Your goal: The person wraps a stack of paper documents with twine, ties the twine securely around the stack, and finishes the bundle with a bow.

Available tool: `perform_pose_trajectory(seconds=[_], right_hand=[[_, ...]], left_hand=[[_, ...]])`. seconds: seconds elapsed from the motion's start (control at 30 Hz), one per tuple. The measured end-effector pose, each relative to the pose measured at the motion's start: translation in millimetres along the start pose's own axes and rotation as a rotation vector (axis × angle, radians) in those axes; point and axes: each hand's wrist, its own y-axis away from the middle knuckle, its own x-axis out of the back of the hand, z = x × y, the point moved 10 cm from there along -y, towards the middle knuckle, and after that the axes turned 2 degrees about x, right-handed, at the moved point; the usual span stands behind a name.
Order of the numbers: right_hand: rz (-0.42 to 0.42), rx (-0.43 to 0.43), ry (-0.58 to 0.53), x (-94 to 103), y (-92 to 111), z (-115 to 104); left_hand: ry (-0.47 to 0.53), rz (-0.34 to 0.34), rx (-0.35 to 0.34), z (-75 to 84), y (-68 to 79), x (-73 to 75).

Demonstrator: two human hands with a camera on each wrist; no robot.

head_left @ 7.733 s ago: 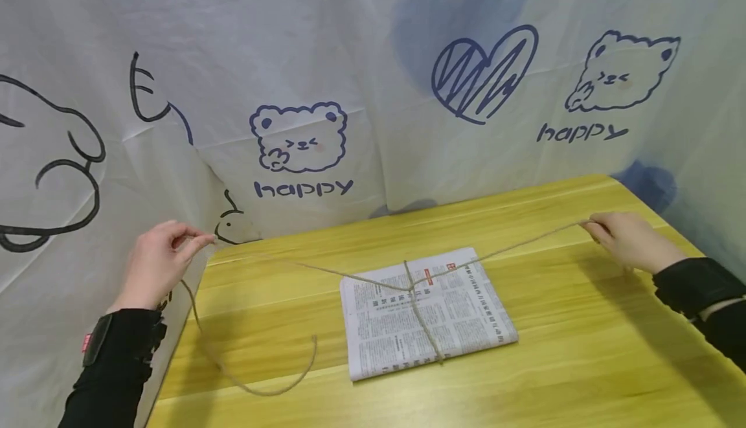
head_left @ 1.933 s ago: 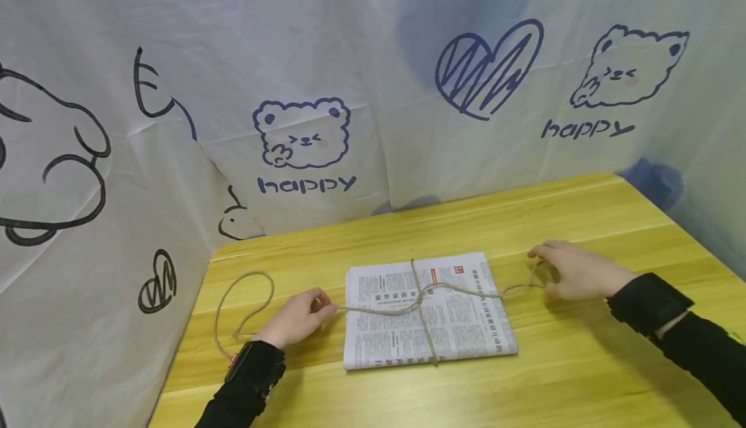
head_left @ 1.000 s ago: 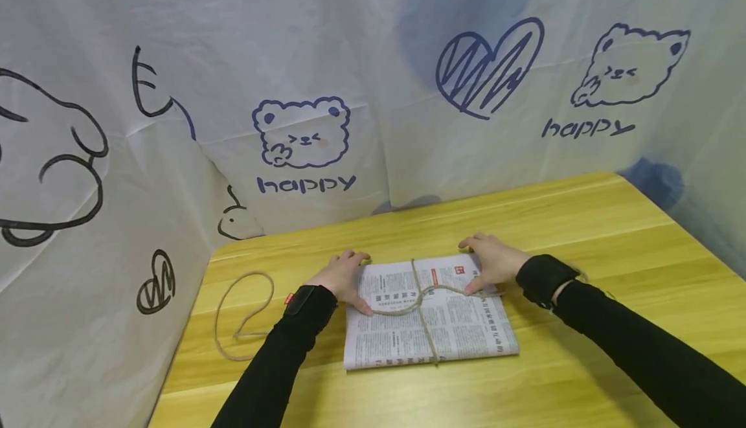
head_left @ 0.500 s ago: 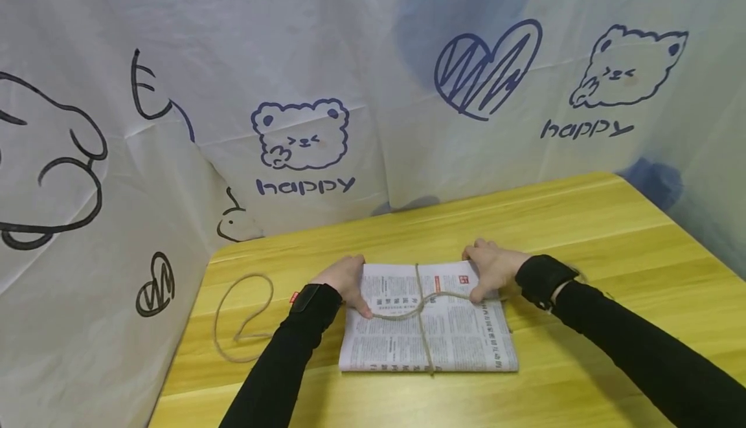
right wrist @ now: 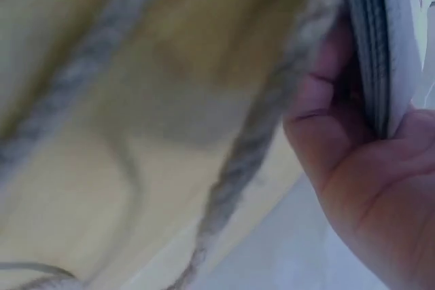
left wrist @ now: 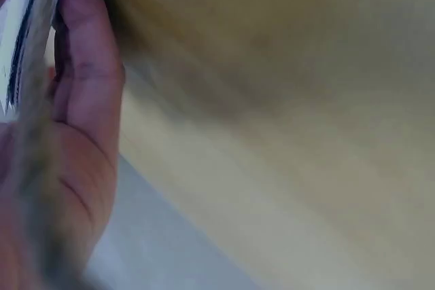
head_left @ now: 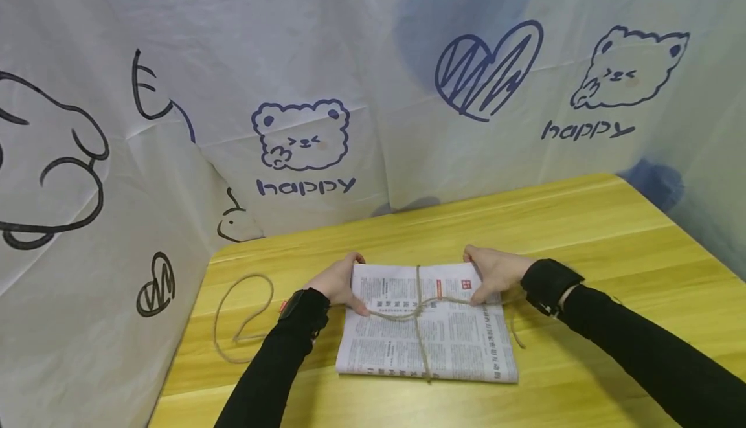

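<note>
The newspaper (head_left: 449, 334) is showing matt, smooth paper, while the twine (right wrist: 257, 120) is looking rough and fibrous. The tabletop (head_left: 583, 234) is showing smooth wood grain with a soft sheen; the backdrop (head_left: 384, 59) is looking like matt, creased cloth.

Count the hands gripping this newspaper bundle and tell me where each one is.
2: the left hand at the upper part of the newspaper bundle's left edge, and the right hand at the upper part of its right edge. Both show clearly.
</note>
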Motion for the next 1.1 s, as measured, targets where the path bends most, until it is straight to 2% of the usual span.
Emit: perform_pose_trajectory(seconds=[0.1, 0.2, 0.3, 0.37, 0.53, 0.63, 0.8, 0.9, 0.97, 1.03, 1.1], right_hand=[[0.007, -0.011, -0.025, -0.1, 2.8, 0.1], [0.021, -0.005, -0.031, 0.6, 4.4, -4.2], [0.044, 0.046, -0.03, 3.2, 6.8, -11.9], [0.059, 0.085, -0.062, 4.1, 9.5, -15.2], [0.116, 0.15, -0.102, 9.2, 16.5, -19.0], [0.183, 0.153, -0.034, 20.5, 20.2, -25.8], [0.356, 0.172, 0.124, 59.4, 33.2, -52.8], [0.479, 0.27, 0.211, 83.2, 46.4, -76.5], [0.554, 0.372, 0.255, 93.4, 57.0, -92.0], [0.614, 0.471, 0.296, 97.0, 67.1, -103.0], [0.655, 0.54, 0.322, 95.2, 74.8, -107.5]], left_hand=[[0.104, 0.009, 0.022, -9.4, 4.5, -0.2], [0.132, -0.014, 0.048, -15.4, 10.6, -2.5], [0.132, -0.053, 0.053, -17.1, 15.2, -7.2], [0.17, -0.072, 0.043, -16.8, 17.3, -10.4], [0.227, -0.005, -0.015, -12.8, 20.7, -7.6], [0.239, 0.071, -0.059, -6.4, 23.9, 2.5], [0.224, 0.268, -0.143, 16.1, 36.9, 42.6], [0.178, 0.395, -0.217, 33.2, 51.1, 69.8], [0.118, 0.471, -0.283, 44.1, 62.7, 83.0], [0.02, 0.547, -0.356, 54.0, 75.1, 90.1], [-0.077, 0.597, -0.427, 62.9, 86.3, 89.3]])
